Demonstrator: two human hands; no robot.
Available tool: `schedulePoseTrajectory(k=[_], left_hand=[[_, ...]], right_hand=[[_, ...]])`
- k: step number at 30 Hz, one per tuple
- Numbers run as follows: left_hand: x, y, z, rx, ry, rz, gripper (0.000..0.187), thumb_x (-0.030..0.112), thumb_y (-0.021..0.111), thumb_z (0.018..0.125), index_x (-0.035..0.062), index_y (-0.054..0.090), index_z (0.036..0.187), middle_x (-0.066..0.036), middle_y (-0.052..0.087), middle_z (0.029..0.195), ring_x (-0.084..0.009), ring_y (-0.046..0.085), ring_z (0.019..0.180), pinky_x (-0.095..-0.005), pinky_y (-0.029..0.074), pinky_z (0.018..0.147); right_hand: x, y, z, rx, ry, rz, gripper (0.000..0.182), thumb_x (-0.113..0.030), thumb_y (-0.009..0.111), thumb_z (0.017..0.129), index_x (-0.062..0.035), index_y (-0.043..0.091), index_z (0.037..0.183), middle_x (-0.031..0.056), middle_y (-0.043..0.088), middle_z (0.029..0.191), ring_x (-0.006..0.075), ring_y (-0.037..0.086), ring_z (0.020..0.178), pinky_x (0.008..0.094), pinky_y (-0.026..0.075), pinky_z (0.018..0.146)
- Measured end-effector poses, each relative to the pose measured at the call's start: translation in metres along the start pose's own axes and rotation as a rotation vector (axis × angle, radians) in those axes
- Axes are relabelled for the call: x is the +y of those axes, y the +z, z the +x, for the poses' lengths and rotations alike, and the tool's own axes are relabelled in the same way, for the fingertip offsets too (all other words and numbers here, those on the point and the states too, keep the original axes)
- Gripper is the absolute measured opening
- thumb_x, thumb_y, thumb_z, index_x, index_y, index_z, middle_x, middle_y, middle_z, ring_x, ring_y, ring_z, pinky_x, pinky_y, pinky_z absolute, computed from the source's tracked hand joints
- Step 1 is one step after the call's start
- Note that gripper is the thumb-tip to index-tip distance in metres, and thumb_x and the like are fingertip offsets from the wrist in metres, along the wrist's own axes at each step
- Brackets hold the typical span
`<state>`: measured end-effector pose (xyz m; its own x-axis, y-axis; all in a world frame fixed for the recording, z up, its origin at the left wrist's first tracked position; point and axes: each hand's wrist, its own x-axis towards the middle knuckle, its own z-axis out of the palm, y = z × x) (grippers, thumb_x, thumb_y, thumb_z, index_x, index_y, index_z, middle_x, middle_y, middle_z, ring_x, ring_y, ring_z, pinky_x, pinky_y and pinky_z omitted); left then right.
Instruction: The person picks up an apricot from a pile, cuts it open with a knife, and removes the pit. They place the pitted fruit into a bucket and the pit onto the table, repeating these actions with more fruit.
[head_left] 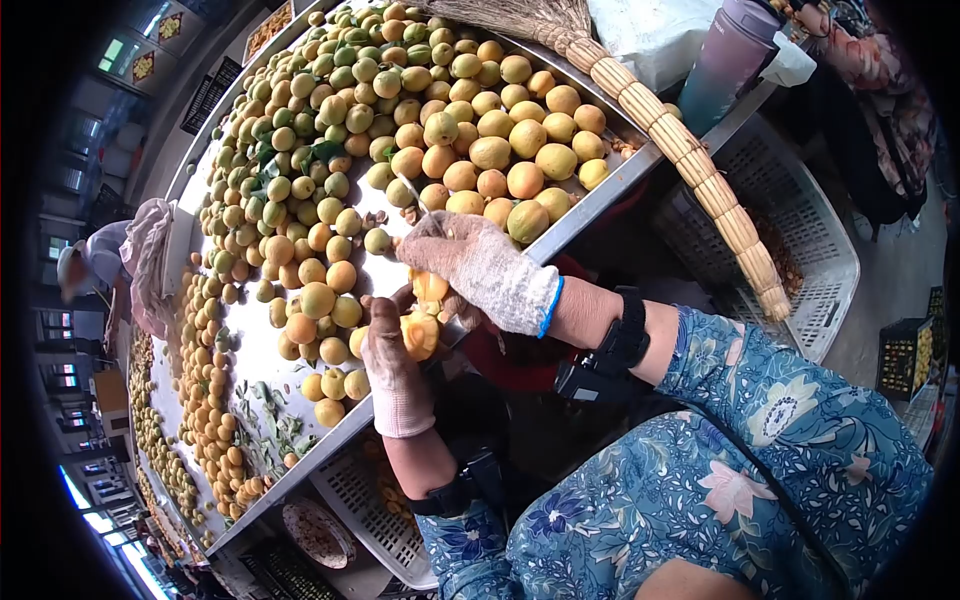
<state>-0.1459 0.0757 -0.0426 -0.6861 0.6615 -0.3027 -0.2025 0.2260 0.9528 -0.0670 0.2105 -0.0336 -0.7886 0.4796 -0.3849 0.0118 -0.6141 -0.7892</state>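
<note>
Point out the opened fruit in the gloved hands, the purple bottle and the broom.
opened fruit (420, 335), head view, orange cut flesh.
purple bottle (725, 60), head view, middle of its body.
broom (700, 170), head view, bound handle.

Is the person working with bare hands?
No, both the left hand and the right hand wear knitted work gloves while holding a cut orange fruit between them.

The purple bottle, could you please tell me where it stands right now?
In the head view the purple bottle stands at the top right, past the fruit tray's rim, beside the broom handle.
</note>
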Motion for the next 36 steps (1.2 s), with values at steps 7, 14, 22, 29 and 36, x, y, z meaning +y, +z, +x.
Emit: schedulePoseTrajectory(k=[7, 14, 22, 29, 36], left_hand=[[-0.014, -0.009, -0.004, -0.038, 0.208, 0.005, 0.043, 0.037, 0.058, 0.093, -0.003, 0.061, 0.107, -0.009, 0.064, 0.096, -0.0129, 0.059, 0.085, -0.0285, 0.05, 0.075], [0.023, -0.125, -0.05, 0.295, 0.147, 0.633, 0.028, 0.025, 0.064, 0.09, -0.0021, 0.065, 0.097, -0.008, 0.066, 0.085, -0.013, 0.061, 0.074, -0.026, 0.049, 0.067], [-0.007, -0.198, -0.116, 0.296, -0.351, 1.755, 0.054, 0.037, 0.063, 0.085, 0.0076, 0.049, 0.129, -0.021, 0.061, 0.113, -0.0328, 0.061, 0.103, -0.0411, 0.05, 0.083], [0.011, -0.095, -0.026, 0.316, 0.223, 1.545, 0.04, 0.037, 0.063, 0.086, 0.0056, 0.061, 0.11, -0.016, 0.063, 0.104, -0.0319, 0.062, 0.094, -0.0403, 0.05, 0.08], [-0.005, -0.056, 0.033, 0.255, -0.044, 1.766, 0.052, 0.049, 0.069, 0.078, 0.0009, 0.066, 0.096, -0.019, 0.062, 0.105, -0.0325, 0.062, 0.098, -0.0415, 0.05, 0.085]], right_hand=[[0.02, 0.01, -0.002, -0.026, -0.511, -0.642, 0.019, -0.022, 0.063, 0.089, -0.0036, 0.067, 0.093, 0.0008, 0.064, 0.08, 0.008, 0.059, 0.075, 0.0239, 0.048, 0.069], [-0.01, -0.015, 0.012, 0.062, -0.088, 0.133, 0.011, -0.008, 0.062, 0.083, -0.0048, 0.054, 0.089, 0.0031, 0.053, 0.067, 0.0117, 0.053, 0.051, 0.0251, 0.045, 0.039], [-0.008, -0.017, 0.005, -0.041, -0.046, 0.223, 0.03, -0.021, 0.055, 0.092, -0.0082, 0.05, 0.118, 0.0119, 0.055, 0.085, 0.0192, 0.054, 0.047, 0.0353, 0.052, 0.04], [-0.002, -0.007, -0.008, -0.135, -0.07, -0.112, 0.033, -0.025, 0.056, 0.092, -0.0098, 0.051, 0.121, 0.0078, 0.056, 0.077, 0.0156, 0.054, 0.046, 0.0308, 0.048, 0.037], [0.0, -0.011, -0.005, -0.03, -0.118, -0.43, 0.039, -0.013, 0.063, 0.078, -0.001, 0.055, 0.115, 0.0071, 0.061, 0.068, 0.0143, 0.056, 0.045, 0.0268, 0.047, 0.037]])
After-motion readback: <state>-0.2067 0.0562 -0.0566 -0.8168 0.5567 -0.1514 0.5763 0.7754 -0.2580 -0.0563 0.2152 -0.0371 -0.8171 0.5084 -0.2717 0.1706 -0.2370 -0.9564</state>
